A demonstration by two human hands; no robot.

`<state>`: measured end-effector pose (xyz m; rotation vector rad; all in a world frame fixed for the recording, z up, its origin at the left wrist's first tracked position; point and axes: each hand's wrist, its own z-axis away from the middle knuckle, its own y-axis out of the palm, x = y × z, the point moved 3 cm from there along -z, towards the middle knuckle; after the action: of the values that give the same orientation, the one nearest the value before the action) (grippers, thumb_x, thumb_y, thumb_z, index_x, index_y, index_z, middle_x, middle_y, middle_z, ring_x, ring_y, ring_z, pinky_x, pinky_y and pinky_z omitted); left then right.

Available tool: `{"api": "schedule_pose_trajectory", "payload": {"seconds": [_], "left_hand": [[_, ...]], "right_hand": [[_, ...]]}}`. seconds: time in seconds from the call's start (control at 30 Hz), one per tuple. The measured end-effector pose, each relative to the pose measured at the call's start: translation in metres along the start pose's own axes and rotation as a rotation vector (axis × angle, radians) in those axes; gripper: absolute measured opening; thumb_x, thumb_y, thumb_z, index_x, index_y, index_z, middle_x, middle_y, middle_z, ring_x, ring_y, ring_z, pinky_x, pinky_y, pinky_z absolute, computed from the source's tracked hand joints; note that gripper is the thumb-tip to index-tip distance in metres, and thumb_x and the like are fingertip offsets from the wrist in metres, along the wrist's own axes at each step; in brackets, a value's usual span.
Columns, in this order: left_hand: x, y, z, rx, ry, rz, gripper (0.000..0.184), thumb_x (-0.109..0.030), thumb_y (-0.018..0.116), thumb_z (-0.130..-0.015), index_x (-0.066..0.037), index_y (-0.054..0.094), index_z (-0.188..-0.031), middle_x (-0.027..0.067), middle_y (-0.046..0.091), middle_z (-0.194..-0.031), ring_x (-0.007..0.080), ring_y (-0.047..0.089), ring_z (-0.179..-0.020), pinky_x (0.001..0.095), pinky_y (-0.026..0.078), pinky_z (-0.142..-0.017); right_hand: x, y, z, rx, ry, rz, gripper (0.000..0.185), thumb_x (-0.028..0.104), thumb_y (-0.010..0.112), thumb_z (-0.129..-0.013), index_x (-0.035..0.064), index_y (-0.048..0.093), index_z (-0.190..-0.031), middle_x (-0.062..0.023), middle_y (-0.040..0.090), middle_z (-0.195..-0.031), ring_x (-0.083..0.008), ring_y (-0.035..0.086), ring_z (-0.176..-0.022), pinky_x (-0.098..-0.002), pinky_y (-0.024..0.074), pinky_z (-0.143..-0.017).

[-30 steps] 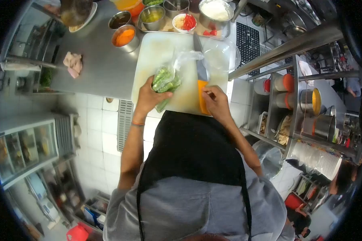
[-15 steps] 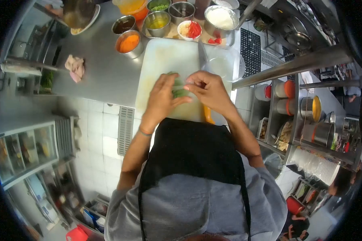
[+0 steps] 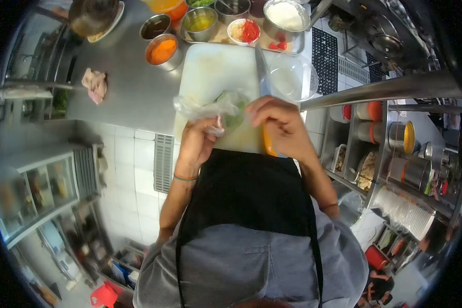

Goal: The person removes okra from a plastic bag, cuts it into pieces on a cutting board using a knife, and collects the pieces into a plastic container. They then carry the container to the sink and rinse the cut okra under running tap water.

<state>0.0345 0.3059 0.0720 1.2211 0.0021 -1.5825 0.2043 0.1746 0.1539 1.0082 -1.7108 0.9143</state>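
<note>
My left hand (image 3: 196, 143) is closed on a crumpled piece of clear plastic wrap (image 3: 205, 109), held over the cutting board (image 3: 218, 66). A green item (image 3: 234, 117) lies on the board under and beside the wrap; blur hides what it is. To the right, my right hand (image 3: 283, 126) has loosely bent fingers, apart from the thumb, with nothing visible in them. A knife (image 3: 262, 64) lies along the board's right side, blade pointing away; its orange handle (image 3: 269, 141) shows partly beside my right hand. A clear plastic bowl (image 3: 287, 79) stands right of the blade.
Beyond the board, a tray holds a metal cup of yellow liquid (image 3: 200, 23), a bowl of red and pale pieces (image 3: 243, 32) and a pot of white stuff (image 3: 285, 15). An orange-filled cup (image 3: 163, 52) and a crumpled cloth (image 3: 94, 85) are left. A metal rail (image 3: 374, 90) runs right.
My hands were close together over the green item. Now my left hand has drawn the plastic wrap up to the left, and my right hand has moved apart to the right.
</note>
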Motion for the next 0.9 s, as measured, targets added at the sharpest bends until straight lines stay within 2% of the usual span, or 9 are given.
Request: {"api": "schedule_pose_trajectory", "payload": {"seconds": [0.07, 0.17, 0.3, 0.37, 0.43, 0.5, 0.67, 0.77, 0.9], "left_hand": [[0.003, 0.0, -0.001, -0.001, -0.084, 0.131, 0.017, -0.008, 0.057, -0.093, -0.002, 0.061, -0.109, 0.0069, 0.064, -0.097, 0.0169, 0.062, -0.085, 0.0294, 0.049, -0.072], [0.004, 0.0, -0.007, 0.012, -0.076, 0.102, 0.019, -0.016, 0.06, -0.094, -0.005, 0.059, -0.109, 0.0076, 0.065, -0.103, 0.0232, 0.063, -0.096, 0.0402, 0.051, -0.087], [-0.008, -0.02, 0.002, 0.002, 0.079, 0.149, 0.019, -0.02, 0.062, -0.095, -0.007, 0.061, -0.109, 0.0099, 0.066, -0.104, 0.0254, 0.064, -0.099, 0.0451, 0.05, -0.095], [-0.019, -0.022, 0.009, 0.078, -0.031, 0.487, 0.019, -0.023, 0.063, -0.095, -0.007, 0.064, -0.105, 0.0119, 0.068, -0.102, 0.0268, 0.065, -0.099, 0.0483, 0.048, -0.099], [-0.028, -0.017, 0.017, 0.06, -0.03, 0.599, 0.015, -0.021, 0.066, -0.093, -0.007, 0.066, -0.099, 0.0121, 0.069, -0.101, 0.0256, 0.065, -0.096, 0.0487, 0.048, -0.1], [-0.028, -0.016, 0.018, 0.01, -0.051, 0.604, 0.006, -0.014, 0.066, -0.092, -0.009, 0.064, -0.094, 0.0061, 0.068, -0.081, 0.0189, 0.067, -0.077, 0.0501, 0.049, -0.098], [-0.008, 0.001, 0.013, -0.024, -0.018, 0.254, 0.012, -0.003, 0.066, -0.09, -0.009, 0.057, -0.085, 0.0027, 0.062, -0.078, 0.013, 0.062, -0.073, 0.0308, 0.055, -0.075], [-0.004, 0.007, 0.01, -0.011, 0.064, 0.191, 0.008, -0.007, 0.066, -0.091, -0.01, 0.059, -0.091, 0.002, 0.064, -0.088, 0.0147, 0.06, -0.081, 0.0314, 0.051, -0.082], [-0.003, 0.002, 0.009, -0.095, 0.348, 0.123, 0.007, -0.003, 0.057, -0.097, -0.008, 0.054, -0.094, 0.002, 0.06, -0.086, 0.0119, 0.058, -0.071, 0.0259, 0.051, -0.068]], "right_hand": [[-0.02, 0.021, -0.005, 0.252, 0.037, 0.135, 0.024, -0.01, 0.05, -0.077, 0.0016, 0.063, -0.094, -0.0162, 0.064, -0.099, -0.0338, 0.064, -0.091, -0.0382, 0.051, -0.075], [-0.071, 0.055, 0.004, -0.042, -0.077, 0.506, 0.014, 0.0, 0.058, -0.081, 0.003, 0.061, -0.094, -0.0155, 0.065, -0.092, -0.0378, 0.064, -0.09, -0.0462, 0.0509, -0.074], [-0.083, 0.041, 0.019, 0.222, 0.113, 0.414, 0.013, 0.009, 0.062, -0.083, 0.0032, 0.059, -0.095, -0.0183, 0.063, -0.096, -0.041, 0.062, -0.091, -0.0506, 0.0499, -0.078], [-0.084, 0.027, 0.031, 0.175, 0.167, 0.515, 0.012, 0.008, 0.062, -0.082, 0.002, 0.058, -0.093, -0.0205, 0.062, -0.096, -0.0427, 0.061, -0.091, -0.0493, 0.0504, -0.078], [-0.09, 0.014, 0.044, 0.2, 0.23, 0.625, 0.013, 0.005, 0.061, -0.081, 0.0016, 0.058, -0.094, -0.0209, 0.062, -0.096, -0.0426, 0.062, -0.092, -0.0492, 0.0507, -0.078], [-0.09, 0.011, 0.052, 0.217, 0.295, 0.732, 0.015, 0.002, 0.06, -0.08, 0.0011, 0.058, -0.095, -0.0213, 0.062, -0.095, -0.0424, 0.062, -0.092, -0.0492, 0.0509, -0.078], [0.023, 0.012, 0.006, -0.037, -0.103, 0.099, 0.024, -0.011, 0.054, -0.074, -0.0002, 0.062, -0.094, -0.0195, 0.064, -0.093, -0.0402, 0.064, -0.089, -0.0452, 0.0521, -0.076], [-0.015, 0.043, -0.019, 0.1, -0.132, -0.061, 0.021, -0.009, 0.052, -0.076, 0.0001, 0.063, -0.091, -0.0184, 0.065, -0.091, -0.0399, 0.065, -0.087, -0.0444, 0.0518, -0.076], [-0.083, 0.062, -0.01, 0.366, 0.152, 0.291, 0.021, -0.006, 0.051, -0.08, -0.0012, 0.065, -0.095, -0.0196, 0.065, -0.099, -0.034, 0.064, -0.094, -0.0378, 0.0526, -0.083]]}}
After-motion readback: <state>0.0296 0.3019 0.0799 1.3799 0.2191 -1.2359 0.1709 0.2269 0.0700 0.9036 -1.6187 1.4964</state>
